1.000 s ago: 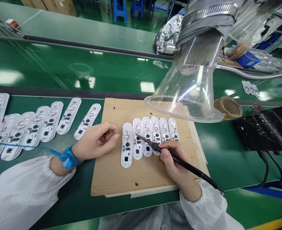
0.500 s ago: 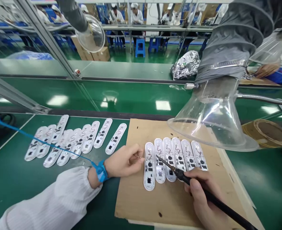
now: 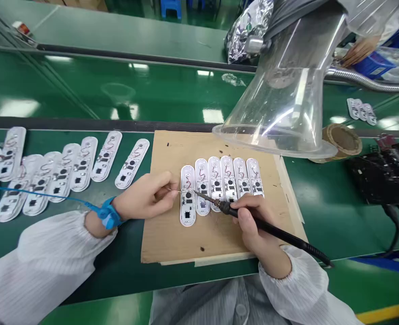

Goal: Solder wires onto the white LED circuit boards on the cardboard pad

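Note:
My left hand (image 3: 148, 195), with a blue wrist strap (image 3: 108, 214), pinches a thin wire (image 3: 175, 190) whose end reaches the leftmost white circuit board (image 3: 187, 212) on the cardboard (image 3: 172, 243). In my right hand (image 3: 258, 225) is a black soldering iron (image 3: 274, 231). Its tip points left, at the right edge of that same board near the wire's end; whether they touch is too small to tell. Several more white boards (image 3: 229, 178) stand side by side to the right, each with red wires and black parts.
Several white boards (image 3: 84, 164) lie on the green table at left. A clear fume hood (image 3: 280, 108) hangs over the cardboard's back right. Behind it are a tape roll (image 3: 343, 140) and a silver bag (image 3: 248, 29). Another person's hand (image 3: 360, 50) shows at upper right. A black device (image 3: 384, 174) sits at right.
The view has tilted down and shifted right, bringing my right sleeve and the black device into view. The iron's tip has moved left, from the second board to the leftmost one.

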